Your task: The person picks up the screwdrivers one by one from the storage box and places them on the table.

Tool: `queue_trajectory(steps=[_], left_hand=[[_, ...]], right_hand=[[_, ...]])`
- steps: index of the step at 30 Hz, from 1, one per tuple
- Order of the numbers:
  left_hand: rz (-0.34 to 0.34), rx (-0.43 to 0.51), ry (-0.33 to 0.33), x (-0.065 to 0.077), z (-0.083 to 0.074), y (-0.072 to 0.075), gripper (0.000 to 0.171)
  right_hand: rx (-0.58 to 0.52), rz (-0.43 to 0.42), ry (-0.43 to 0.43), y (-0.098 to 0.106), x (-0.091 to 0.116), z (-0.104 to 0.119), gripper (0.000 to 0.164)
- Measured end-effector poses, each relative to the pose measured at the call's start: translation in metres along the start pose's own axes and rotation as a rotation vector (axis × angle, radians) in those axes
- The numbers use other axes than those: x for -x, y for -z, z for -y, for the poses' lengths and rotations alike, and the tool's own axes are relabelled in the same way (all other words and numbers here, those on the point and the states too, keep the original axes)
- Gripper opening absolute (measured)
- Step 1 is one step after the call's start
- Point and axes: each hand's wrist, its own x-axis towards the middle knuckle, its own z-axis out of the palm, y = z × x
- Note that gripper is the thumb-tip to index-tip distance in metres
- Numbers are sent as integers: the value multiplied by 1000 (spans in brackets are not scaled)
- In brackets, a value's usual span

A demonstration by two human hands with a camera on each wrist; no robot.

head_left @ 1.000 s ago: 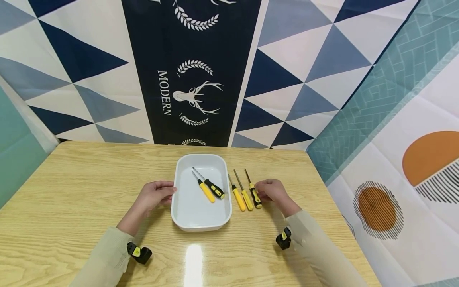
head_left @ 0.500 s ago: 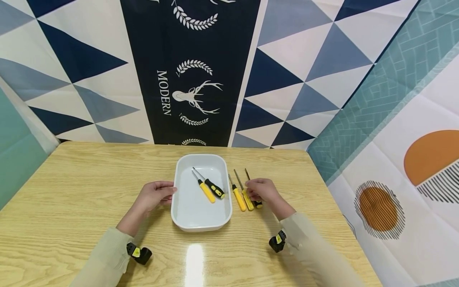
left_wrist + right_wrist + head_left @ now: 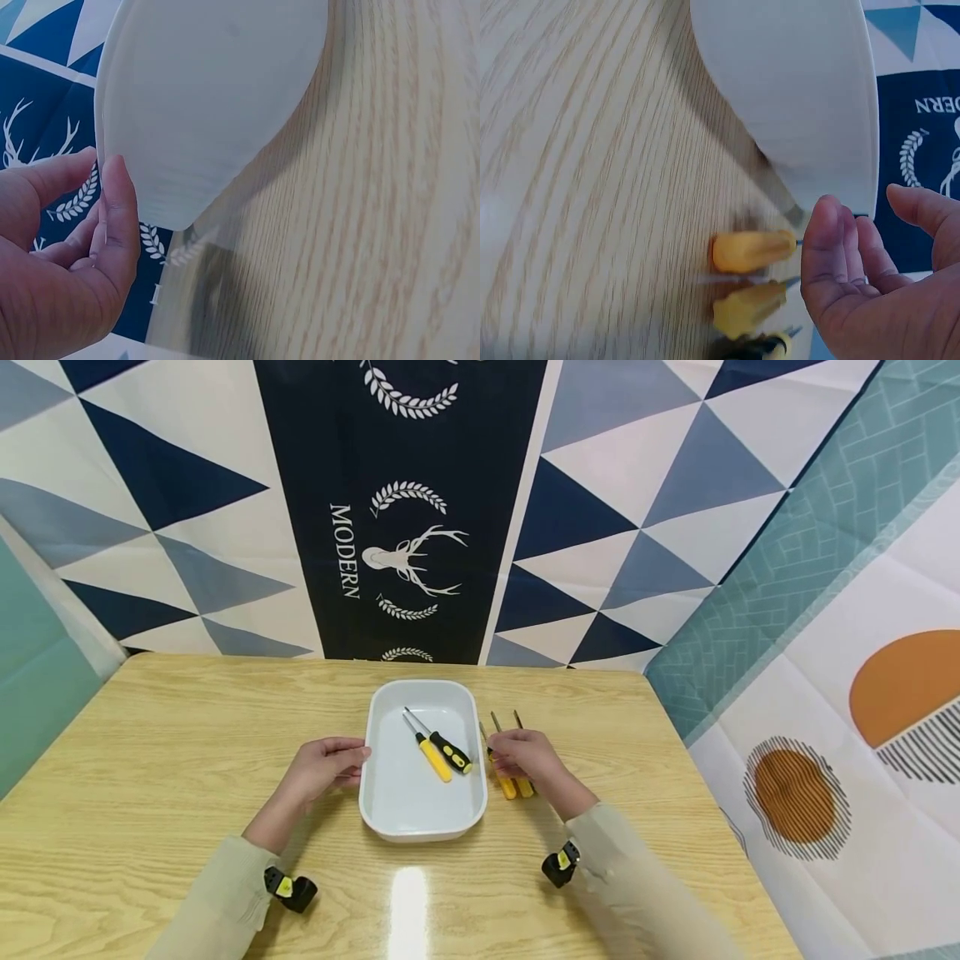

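Note:
A white plastic tray (image 3: 423,814) sits on the wooden table, with two screwdrivers lying inside: one yellow-handled (image 3: 435,762), one black and yellow (image 3: 453,755). My left hand (image 3: 326,768) pinches the tray's left rim between thumb and fingers, seen closely in the left wrist view. Right of the tray, my right hand (image 3: 528,760) hovers over three more screwdrivers and partly hides them. Its fingers are near the tray's right rim, thumb apart, holding nothing. The right wrist view shows an orange-yellow handle (image 3: 751,251), a yellow handle (image 3: 750,307) and a black one (image 3: 754,347).
The wooden table (image 3: 187,735) extends on both sides of the tray. Behind it hangs a patterned cloth (image 3: 405,527), with another cloth (image 3: 862,777) along the right. A small black camera (image 3: 291,889) is worn on the left wrist, another (image 3: 561,863) on the right.
My right hand has moved left from beside the rightmost screwdriver, across the three loose ones, to near the tray's right rim. My left hand has stayed on the tray.

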Motion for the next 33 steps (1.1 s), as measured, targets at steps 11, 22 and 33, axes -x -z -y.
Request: queue_trajectory(steps=[11, 22, 33], left_hand=[[-26, -11, -40, 6, 0, 7, 49], [-169, -226, -195, 8, 0, 11, 49], [-200, -270, -327, 13, -3, 10, 45]], right_hand=[[12, 12, -31, -13, 0, 3, 32], [30, 15, -13, -18, 1, 4, 31], [50, -2, -10, -21, 2, 6, 29]])
